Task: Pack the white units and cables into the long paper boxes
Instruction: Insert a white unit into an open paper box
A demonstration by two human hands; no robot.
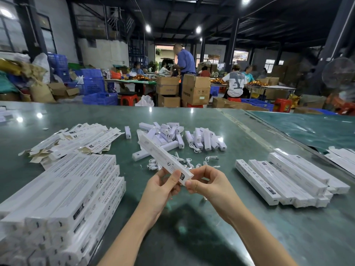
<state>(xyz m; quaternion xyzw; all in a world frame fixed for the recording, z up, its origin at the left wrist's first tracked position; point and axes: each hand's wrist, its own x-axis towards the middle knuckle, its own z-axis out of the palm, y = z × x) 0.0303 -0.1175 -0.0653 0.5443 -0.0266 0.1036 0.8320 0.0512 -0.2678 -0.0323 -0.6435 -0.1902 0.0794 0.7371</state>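
Observation:
A long white paper box (163, 157) is held above the green table, slanting from upper left down to its near end. My left hand (163, 186) grips that near end from below, thumb on its side. My right hand (206, 182) pinches the box's end corner with thumb and fingers. Beyond the box lie a heap of white units (163, 133), a second cluster of units (205, 140), and several coiled white cables (184, 162).
A big stack of packed boxes (63, 200) fills the near left. Flat unfolded boxes (76, 140) lie behind it. More packed boxes (288, 177) sit at the right. The green table (192, 227) extends forward; people work at far tables among cartons and blue crates.

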